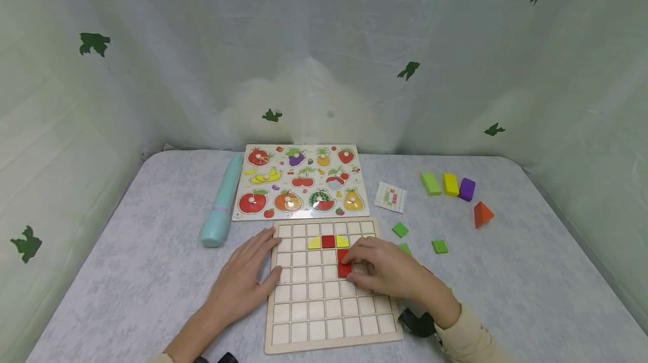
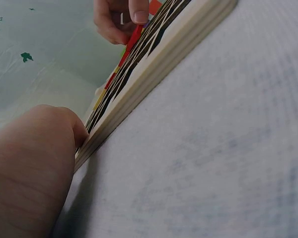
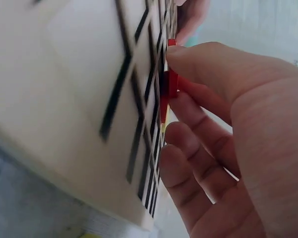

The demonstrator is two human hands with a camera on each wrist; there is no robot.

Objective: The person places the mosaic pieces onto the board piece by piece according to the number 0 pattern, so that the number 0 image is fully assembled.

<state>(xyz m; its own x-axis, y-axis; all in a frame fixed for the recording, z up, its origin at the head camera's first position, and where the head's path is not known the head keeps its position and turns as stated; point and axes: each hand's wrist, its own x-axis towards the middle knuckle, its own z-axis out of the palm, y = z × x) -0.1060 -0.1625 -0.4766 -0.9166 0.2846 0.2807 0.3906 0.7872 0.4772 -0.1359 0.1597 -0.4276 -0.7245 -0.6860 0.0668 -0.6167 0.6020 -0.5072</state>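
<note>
A wooden grid board lies in front of me. My left hand rests at its left edge, fingertips and thumb touching the rim. My right hand is over the upper right of the grid and pinches a red square tile between thumb and fingers. In the right wrist view this tile stands slightly off the board's surface. Just above it in the head view sits another red tile, partly behind the fingers. Higher up, a third red tile lies between two yellow curved tiles.
Behind the board lies a fruit puzzle, with a teal cylinder to its left. On the right are a pattern card, loose green tiles, a green block, a yellow block, a purple block and an orange triangular block.
</note>
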